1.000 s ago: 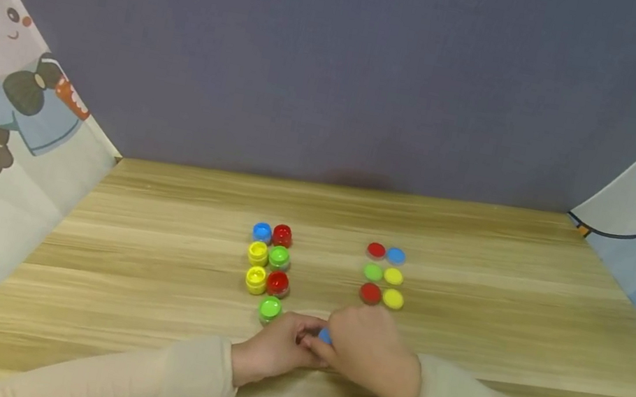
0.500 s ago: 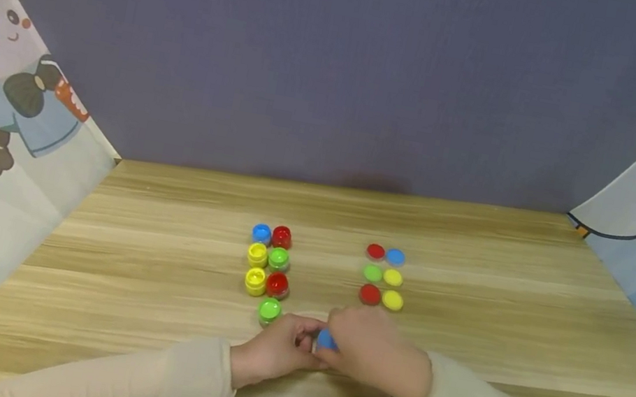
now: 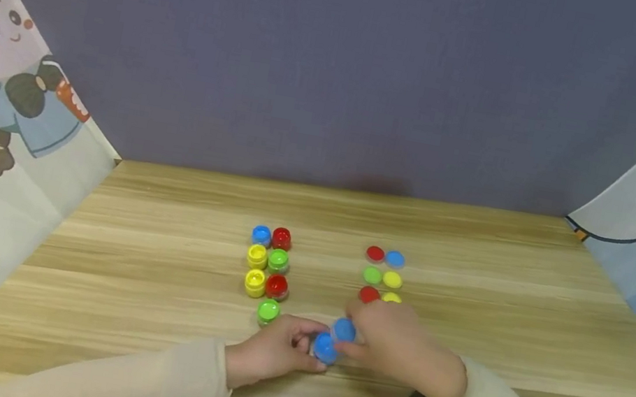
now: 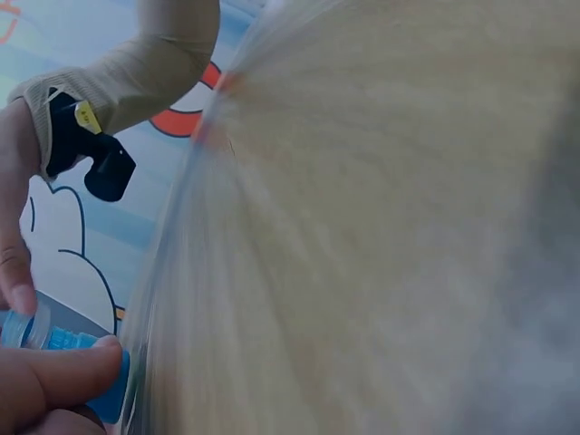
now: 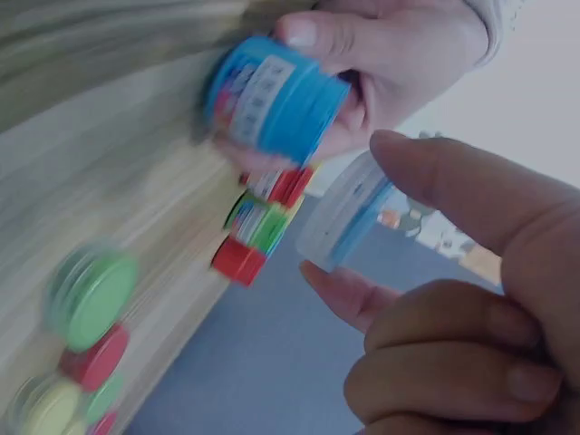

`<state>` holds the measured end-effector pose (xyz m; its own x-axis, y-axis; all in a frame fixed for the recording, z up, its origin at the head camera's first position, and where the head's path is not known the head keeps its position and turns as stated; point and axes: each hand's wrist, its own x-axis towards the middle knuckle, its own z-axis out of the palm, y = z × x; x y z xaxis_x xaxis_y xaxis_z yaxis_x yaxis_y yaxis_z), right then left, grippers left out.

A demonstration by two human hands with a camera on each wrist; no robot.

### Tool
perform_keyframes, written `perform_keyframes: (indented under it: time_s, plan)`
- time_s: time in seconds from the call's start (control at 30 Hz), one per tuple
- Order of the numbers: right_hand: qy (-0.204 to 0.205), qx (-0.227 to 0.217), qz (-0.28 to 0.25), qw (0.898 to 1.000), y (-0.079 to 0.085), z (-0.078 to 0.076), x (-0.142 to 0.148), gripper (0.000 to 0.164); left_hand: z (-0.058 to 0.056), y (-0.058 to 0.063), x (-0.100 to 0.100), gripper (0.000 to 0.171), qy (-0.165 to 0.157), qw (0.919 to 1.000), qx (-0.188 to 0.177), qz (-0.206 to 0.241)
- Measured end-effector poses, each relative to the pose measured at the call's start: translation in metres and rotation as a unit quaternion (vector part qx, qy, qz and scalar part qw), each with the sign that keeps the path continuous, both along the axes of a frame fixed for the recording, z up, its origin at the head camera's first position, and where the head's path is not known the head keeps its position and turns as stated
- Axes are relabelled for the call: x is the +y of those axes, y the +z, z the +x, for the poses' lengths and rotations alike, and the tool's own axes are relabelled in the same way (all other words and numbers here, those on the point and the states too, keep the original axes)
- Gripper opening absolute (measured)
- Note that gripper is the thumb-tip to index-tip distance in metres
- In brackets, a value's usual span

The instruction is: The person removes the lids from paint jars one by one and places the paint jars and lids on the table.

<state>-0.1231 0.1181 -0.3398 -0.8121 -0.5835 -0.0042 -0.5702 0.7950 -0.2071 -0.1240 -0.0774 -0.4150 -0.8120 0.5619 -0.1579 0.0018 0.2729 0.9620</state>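
Observation:
My left hand (image 3: 275, 347) grips a small blue paint jar (image 3: 325, 349) low over the table's near middle. In the right wrist view the jar (image 5: 272, 104) is tilted, its label and threaded neck showing, with the left thumb against its side. My right hand (image 3: 403, 347) pinches a round lid (image 3: 343, 329) between thumb and finger. This lid (image 5: 344, 217) has a clear rim and a blue top, and is apart from the jar's mouth. The left wrist view shows the lid (image 4: 29, 328) facing the jar's neck (image 4: 71, 339).
Several uncapped jars stand left of centre in two columns, among them a blue jar (image 3: 262, 235), a yellow jar (image 3: 255, 282) and a green jar (image 3: 269, 311). Right of centre lie several lids, such as a red lid (image 3: 375, 254) and a green lid (image 3: 372, 275). A dark panel (image 3: 352, 77) rises behind.
My right hand has twisted, then lifted the lid off the blue jar and drawn it up and to the right. My left hand stays nearly in place with the jar.

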Motion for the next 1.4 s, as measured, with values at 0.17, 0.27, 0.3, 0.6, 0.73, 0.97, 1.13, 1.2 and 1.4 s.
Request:
perform_keyframes:
  time_s: [0.17,0.27,0.3,0.6,0.73,0.97,1.13,1.2,1.4]
  plan:
    - [-0.021,0.001,-0.001,1.000,-0.001,0.003,0.014,0.034,0.004,-0.002,-0.008,0.033,0.004,0.9995,-0.032,0.004]
    - [-0.040,-0.014,-0.003,0.999,-0.003,0.004,0.022,0.036,0.008,-0.001,-0.013,0.033,-0.003,0.9988,-0.048,0.004]
    - [-0.044,-0.016,-0.003,0.999,-0.004,0.004,0.025,0.036,0.009,-0.001,-0.015,0.033,-0.005,0.9988,-0.049,0.002]
    - [-0.046,-0.009,-0.001,0.999,-0.016,0.004,0.047,0.020,0.016,0.006,-0.045,0.041,-0.013,0.9974,-0.071,0.001]
    - [-0.061,-0.018,0.009,0.998,-0.021,0.003,0.051,0.020,0.016,0.006,-0.063,0.041,-0.021,0.9976,-0.065,0.003]
    - [-0.075,-0.028,0.028,0.996,-0.026,0.002,0.051,0.020,0.011,0.004,-0.094,0.045,-0.018,0.9971,-0.071,-0.020]
    - [-0.067,-0.026,0.023,0.997,-0.028,0.001,0.050,0.018,0.006,0.004,-0.113,0.048,0.005,0.9963,-0.079,-0.034]
    - [-0.062,-0.022,0.023,0.998,-0.029,0.001,0.050,0.018,0.004,0.003,-0.120,0.048,0.014,0.9961,-0.078,-0.037]
    - [-0.063,-0.013,0.023,0.998,-0.033,0.003,0.049,0.020,-0.006,0.005,-0.130,0.052,0.050,0.9955,-0.058,-0.056]
